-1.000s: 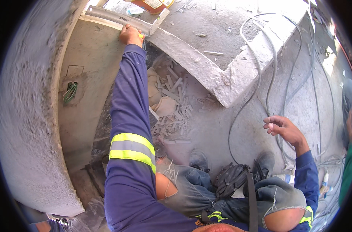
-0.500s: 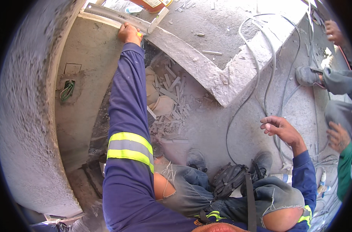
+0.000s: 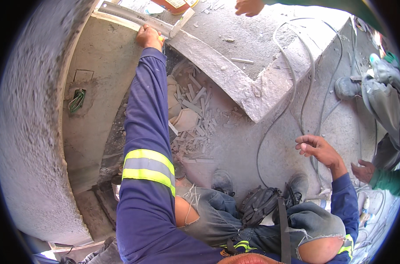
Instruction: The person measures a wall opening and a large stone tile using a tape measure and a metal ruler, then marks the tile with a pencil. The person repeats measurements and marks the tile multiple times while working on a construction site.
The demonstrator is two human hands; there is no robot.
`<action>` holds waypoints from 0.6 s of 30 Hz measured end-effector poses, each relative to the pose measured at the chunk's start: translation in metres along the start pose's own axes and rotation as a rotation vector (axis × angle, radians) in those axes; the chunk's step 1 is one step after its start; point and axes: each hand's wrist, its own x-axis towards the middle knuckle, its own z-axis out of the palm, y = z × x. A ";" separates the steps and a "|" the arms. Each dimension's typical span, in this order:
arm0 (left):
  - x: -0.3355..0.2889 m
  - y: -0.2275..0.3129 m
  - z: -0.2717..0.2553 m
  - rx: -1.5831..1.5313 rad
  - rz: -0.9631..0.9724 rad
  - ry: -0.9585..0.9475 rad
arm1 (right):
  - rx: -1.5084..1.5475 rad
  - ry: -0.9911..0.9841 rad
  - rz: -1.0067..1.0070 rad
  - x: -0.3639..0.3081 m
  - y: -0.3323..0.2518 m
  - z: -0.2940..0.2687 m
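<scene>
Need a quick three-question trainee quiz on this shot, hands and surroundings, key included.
1. Multiple choice: Which of these is nearest the left hand?
A) bucket
B) metal square
C) shoe
2. True or false: The right hand is touching the metal square.
3. Fill in: The wires bunched in the wall opening are mostly ____ in colour.

Key:
1. B
2. False; it is well apart from the square and appears empty.
3. green
</scene>
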 end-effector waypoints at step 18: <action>0.004 -0.007 0.002 -0.005 0.018 -0.009 | 0.036 -0.042 0.027 -0.001 0.006 0.003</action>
